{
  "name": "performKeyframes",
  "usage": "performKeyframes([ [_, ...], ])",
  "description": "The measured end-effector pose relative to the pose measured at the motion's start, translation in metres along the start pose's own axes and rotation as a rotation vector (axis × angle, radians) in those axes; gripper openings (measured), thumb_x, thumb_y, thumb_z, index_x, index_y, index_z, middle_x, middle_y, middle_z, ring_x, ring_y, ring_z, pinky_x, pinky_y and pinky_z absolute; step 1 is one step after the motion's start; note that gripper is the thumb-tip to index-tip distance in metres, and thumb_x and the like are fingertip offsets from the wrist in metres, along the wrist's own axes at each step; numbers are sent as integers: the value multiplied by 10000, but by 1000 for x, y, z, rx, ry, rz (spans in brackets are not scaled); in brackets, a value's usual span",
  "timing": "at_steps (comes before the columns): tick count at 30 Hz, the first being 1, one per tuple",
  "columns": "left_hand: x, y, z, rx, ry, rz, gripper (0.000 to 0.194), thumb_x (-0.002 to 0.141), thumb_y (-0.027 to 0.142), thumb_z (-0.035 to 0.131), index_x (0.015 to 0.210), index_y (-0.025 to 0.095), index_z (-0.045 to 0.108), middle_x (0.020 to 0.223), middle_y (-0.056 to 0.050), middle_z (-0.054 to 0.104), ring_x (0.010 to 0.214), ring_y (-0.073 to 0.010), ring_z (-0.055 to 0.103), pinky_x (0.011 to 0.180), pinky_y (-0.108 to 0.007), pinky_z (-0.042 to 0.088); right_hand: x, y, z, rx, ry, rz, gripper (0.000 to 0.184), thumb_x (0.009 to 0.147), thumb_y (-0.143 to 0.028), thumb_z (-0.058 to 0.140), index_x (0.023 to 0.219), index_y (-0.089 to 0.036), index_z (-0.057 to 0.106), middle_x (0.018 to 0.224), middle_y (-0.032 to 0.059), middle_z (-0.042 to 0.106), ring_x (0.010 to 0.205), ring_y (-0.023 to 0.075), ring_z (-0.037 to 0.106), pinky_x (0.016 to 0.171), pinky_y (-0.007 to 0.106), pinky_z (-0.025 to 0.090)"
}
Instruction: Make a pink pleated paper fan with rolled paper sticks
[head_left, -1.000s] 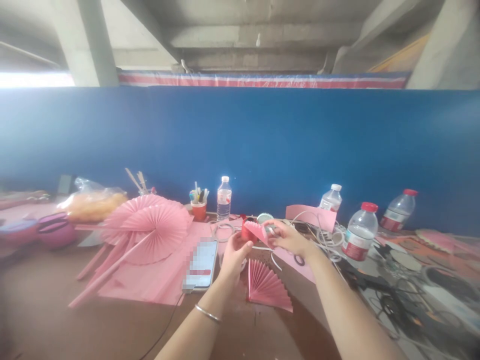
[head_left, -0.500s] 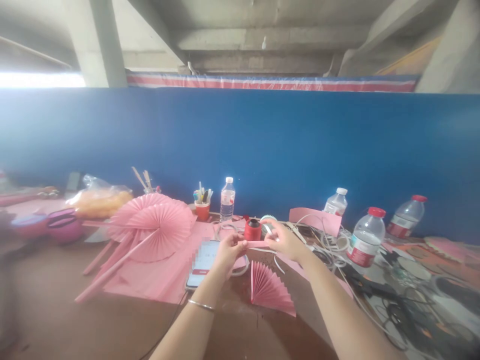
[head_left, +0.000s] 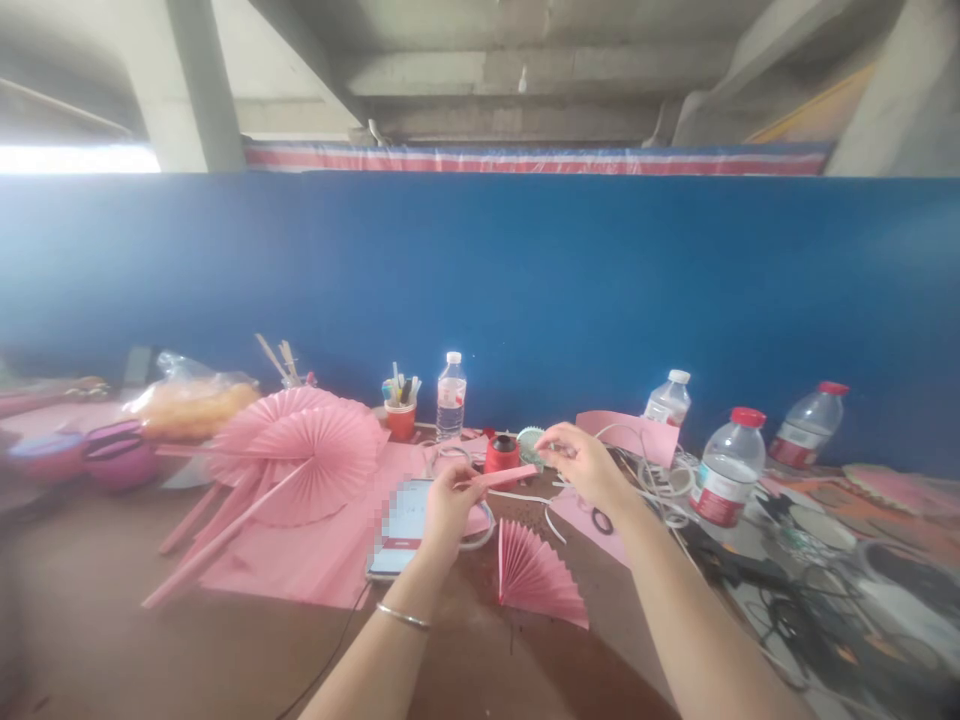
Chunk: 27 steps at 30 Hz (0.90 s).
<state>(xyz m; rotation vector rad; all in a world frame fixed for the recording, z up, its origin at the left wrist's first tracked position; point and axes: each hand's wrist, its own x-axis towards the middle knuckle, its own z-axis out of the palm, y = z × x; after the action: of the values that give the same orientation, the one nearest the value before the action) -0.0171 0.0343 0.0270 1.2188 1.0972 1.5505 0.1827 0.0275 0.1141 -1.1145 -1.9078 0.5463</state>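
My left hand [head_left: 454, 498] is closed, pinching one end of a narrow folded strip of pink paper [head_left: 508, 476]. The strip's other end points right, slightly raised. Off that end, my right hand [head_left: 583, 462] is held with thumb and fingers pinched together; anything between them is too small to make out. Just behind the strip stands a red spool of thread [head_left: 502, 454] with a dark top. A pleated pink paper fan piece [head_left: 538, 578] lies partly spread on the table below the hands.
At left, round pink paper fans [head_left: 311, 460] lie over pink sheets; a phone [head_left: 401, 530] rests beside them. Behind are a pen cup [head_left: 400, 418] and a water bottle [head_left: 451, 398]. Cables [head_left: 671, 490] and more bottles [head_left: 726, 470] crowd the right. A blue partition [head_left: 480, 270] rises behind.
My right hand has come off the strip's right end and moved up and right. The strip, held only by my left hand, now tilts upward to the right.
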Motion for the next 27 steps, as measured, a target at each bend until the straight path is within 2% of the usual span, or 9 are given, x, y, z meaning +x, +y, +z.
performKeyframes([
  [2,-1,0,1,25,15,2,154,607,239,656,708,142,593,609,-5,609,609,-129,586,608,-235,471,-2,-8,11,99,-87,29,149,758,-302,528,793,-186,615,748,7,589,455,63,406,440,199,320],
  [4,-3,3,3,5,24,-27,169,606,264,666,698,132,614,623,-20,625,627,-144,601,633,-259,491,-3,-14,25,196,-197,83,133,735,-285,550,769,-176,619,604,-20,551,429,62,392,413,189,283],
  [6,-5,6,6,-59,19,-62,194,609,290,671,699,123,632,643,-32,636,647,-155,611,663,-283,505,-4,-17,40,284,-265,168,116,712,-258,559,745,-162,615,518,-38,505,396,54,369,393,182,261],
  [8,-7,9,8,-135,-9,-87,207,611,296,674,705,115,645,663,-40,645,671,-160,617,696,-297,510,-5,-16,52,355,-268,256,94,685,-214,555,726,-149,610,480,-51,474,370,42,335,378,175,241],
  [13,-8,8,11,-222,-63,-113,206,598,267,685,723,105,663,668,-46,652,688,-156,621,743,-311,511,-2,-4,61,437,-199,360,108,664,-193,526,704,-145,614,430,-75,380,354,36,279,364,170,193],
  [16,-6,4,11,-200,-74,-84,184,620,254,664,728,105,664,682,-48,654,713,-160,622,760,-321,511,0,3,59,322,-171,317,139,665,-224,534,700,-143,642,464,-44,461,390,54,352,397,181,259],
  [20,-4,-2,10,-134,-88,-42,163,632,244,648,727,112,667,684,-49,658,725,-172,623,740,-316,517,1,9,57,193,-156,178,160,661,-228,540,698,-143,669,612,20,617,587,123,532,564,217,378],
  [22,-3,-4,10,-116,-94,-35,154,635,239,643,725,117,669,684,-49,660,717,-175,624,720,-307,520,1,11,56,168,-164,166,177,666,-241,535,716,-143,674,650,31,644,643,146,558,599,226,388],
  [27,-3,-5,9,24,-97,8,157,655,243,613,751,141,684,711,-46,673,713,-173,629,698,-276,513,-1,11,53,110,-210,186,194,666,-254,527,723,-139,672,630,27,641,612,143,553,548,214,373],
])
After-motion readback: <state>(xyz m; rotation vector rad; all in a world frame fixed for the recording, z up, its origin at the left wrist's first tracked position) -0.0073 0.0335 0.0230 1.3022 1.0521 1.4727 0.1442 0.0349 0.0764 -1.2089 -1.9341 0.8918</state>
